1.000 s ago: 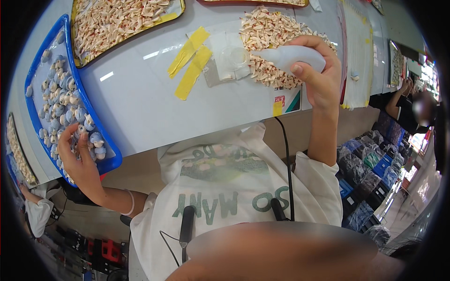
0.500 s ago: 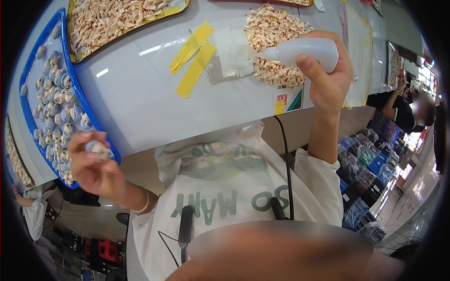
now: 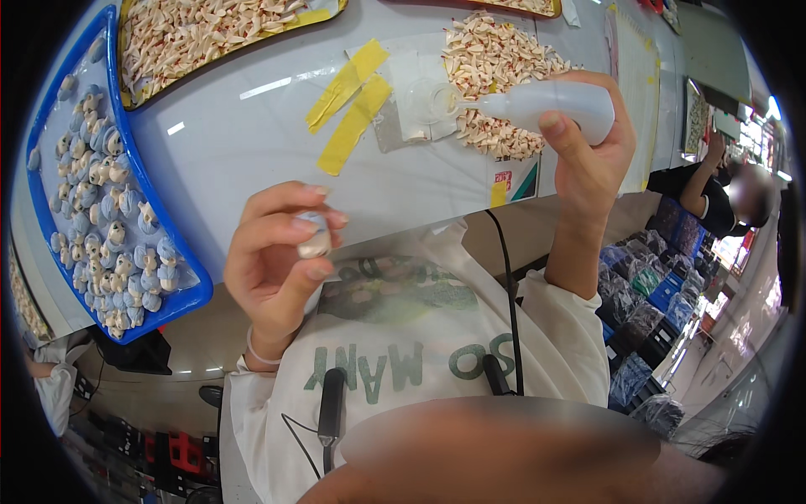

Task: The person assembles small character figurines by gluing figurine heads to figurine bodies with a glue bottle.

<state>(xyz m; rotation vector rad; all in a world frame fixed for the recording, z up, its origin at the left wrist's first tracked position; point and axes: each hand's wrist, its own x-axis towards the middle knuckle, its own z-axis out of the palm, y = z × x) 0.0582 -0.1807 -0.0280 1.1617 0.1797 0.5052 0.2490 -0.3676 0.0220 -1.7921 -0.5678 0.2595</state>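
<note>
Between thumb and fingertips, my left hand pinches a small blue-and-cream doll-head figure, held above the table's near edge. My right hand is wrapped round a translucent white squeeze bottle, tilted on its side with its thin nozzle pointing left. The nozzle tip is at a round clear dish on a taped-down sheet; whether it touches the dish I cannot tell. Beneath and behind the bottle spreads a heap of small cream pieces with red marks. Many similar blue-and-cream figures lie in a blue tray at left.
A dark-rimmed tray of cream pieces stands at the far left. Two yellow tape strips are stuck to the white table. A black cable hangs in front of me. Another person and bagged goods are at right.
My left hand has moved right, away from the blue tray, carrying the doll-head figure. The squeeze bottle in my right hand has shifted slightly right and down.
</note>
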